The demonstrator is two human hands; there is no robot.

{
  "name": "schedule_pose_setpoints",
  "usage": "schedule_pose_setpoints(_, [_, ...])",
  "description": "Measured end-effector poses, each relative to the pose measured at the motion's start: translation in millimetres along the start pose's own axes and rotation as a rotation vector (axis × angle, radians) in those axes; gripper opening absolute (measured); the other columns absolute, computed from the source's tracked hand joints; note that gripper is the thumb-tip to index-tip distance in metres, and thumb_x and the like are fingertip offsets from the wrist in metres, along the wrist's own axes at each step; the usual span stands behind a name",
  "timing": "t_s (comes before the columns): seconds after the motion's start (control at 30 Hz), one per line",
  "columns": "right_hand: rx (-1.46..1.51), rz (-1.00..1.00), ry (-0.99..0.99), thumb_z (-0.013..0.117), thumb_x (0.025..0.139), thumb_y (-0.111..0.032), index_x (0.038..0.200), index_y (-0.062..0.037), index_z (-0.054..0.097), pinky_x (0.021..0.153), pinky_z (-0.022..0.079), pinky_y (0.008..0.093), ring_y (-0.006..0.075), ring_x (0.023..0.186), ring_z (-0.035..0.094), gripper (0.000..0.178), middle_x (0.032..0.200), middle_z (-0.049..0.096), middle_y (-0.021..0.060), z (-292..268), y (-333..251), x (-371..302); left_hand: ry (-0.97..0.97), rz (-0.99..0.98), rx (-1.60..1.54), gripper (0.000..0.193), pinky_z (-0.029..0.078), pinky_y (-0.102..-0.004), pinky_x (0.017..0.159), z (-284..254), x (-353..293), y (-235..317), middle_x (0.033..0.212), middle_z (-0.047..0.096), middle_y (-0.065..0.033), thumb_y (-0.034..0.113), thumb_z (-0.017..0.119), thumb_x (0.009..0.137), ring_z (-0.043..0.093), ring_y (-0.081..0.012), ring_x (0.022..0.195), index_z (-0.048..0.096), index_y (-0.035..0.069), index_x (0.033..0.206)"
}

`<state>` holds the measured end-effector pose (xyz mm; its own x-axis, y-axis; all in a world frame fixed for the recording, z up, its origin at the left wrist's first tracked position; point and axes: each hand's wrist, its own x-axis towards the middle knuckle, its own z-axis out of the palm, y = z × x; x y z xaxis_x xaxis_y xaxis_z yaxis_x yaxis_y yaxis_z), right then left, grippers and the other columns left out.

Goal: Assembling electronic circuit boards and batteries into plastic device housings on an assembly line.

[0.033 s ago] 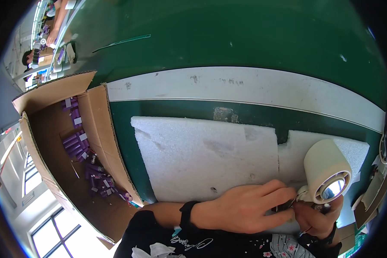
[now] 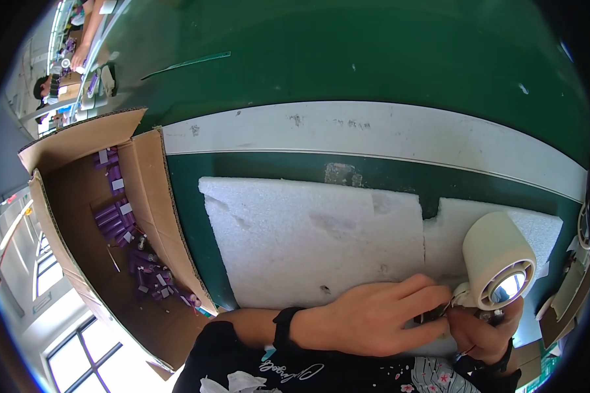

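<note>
My left hand [image 2: 380,318] reaches across from the left, above the near edge of a white foam sheet [image 2: 308,242]. Its thumb and fingers are closed together around something small, partly dark, that I cannot make out. Fingertip to fingertip with it, my right hand [image 2: 485,334] is curled closed below a cream cylindrical housing [image 2: 495,245] with a round, shiny end. Whatever the right fingers hold is mostly hidden; a small metallic bit shows by them. A short pale part [image 2: 464,296] juts from the housing beside the fingertips.
At the left stands an open cardboard box [image 2: 152,190] with several purple wrapped cylinders [image 2: 115,219] inside. A pale strip [image 2: 373,128] crosses the green table [image 2: 387,59], and a thin green strip [image 2: 196,62] lies farther back. Another person's arm [image 2: 88,36] shows at the far left.
</note>
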<state>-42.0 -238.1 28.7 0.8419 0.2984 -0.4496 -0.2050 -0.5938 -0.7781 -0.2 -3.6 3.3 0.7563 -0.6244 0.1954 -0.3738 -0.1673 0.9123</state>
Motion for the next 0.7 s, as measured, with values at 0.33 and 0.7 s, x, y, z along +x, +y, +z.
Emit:
schedule_pose_setpoints(0.33, [0.182,-0.074,0.126,0.078,0.062,-0.002,0.087,-0.0014,0.071,0.067,0.054,0.0322,0.0242,0.08,0.069,0.026,0.09,0.068,0.0118,11.7,-7.3,19.9,0.022,-0.189,-0.311,0.03,0.055,-0.0324,0.073,1.8,-0.4,3.8,0.106,0.058,-0.0208,-0.003,0.076,0.07,0.063,-0.0298,0.089,0.068,0.001,0.099])
schedule_pose_setpoints(0.7, [-0.073,-0.411,0.262,0.081,0.052,-0.007,0.086,-0.001,0.07,0.04,0.039,0.0247,0.0165,0.06,0.054,0.036,0.087,0.061,0.0042,14.6,-0.6,30.6,0.038,-0.32,-0.347,0.027,0.056,-0.0265,0.066,-2.1,2.9,5.5,0.102,0.062,-0.0182,-0.004,0.078,0.069,0.064,-0.0192,0.078,0.073,0.003,0.094])
